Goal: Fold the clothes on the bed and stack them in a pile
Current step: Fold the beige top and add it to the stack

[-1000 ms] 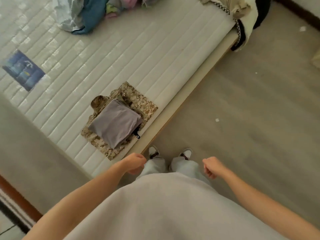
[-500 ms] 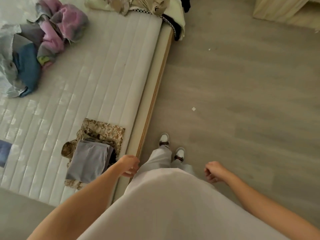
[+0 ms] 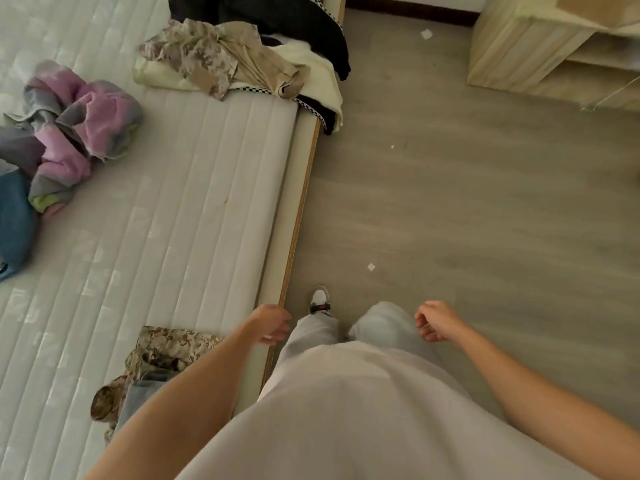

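While half a second ago the folded pile sat in full view beside the left arm, the view has since swung forward along the bed, so the folded camouflage-print garment [image 3: 173, 344] with a grey-blue folded piece [image 3: 145, 393] on top now lies partly hidden under the left forearm, near the mattress edge. More of the far end shows: a crumpled camouflage and tan garment [image 3: 214, 53] lying over a cream cloth [image 3: 311, 71] and a black garment with checkered trim [image 3: 304, 32], which droops over the bed's side. A pink, grey and blue heap of unfolded clothes [image 3: 65, 133] sits at the left. Both hands hang idle, holding nothing, fingers loosely curled: left hand [image 3: 272, 323] over the wooden bed rail [image 3: 298, 220], right hand [image 3: 438, 322] over the grey wood-look floor [image 3: 485, 202]. The white quilted mattress [image 3: 173, 209] is ribbed lengthwise. A pale wooden shelf unit [image 3: 540, 46] stands at the upper right, and small white scraps dot the floor.
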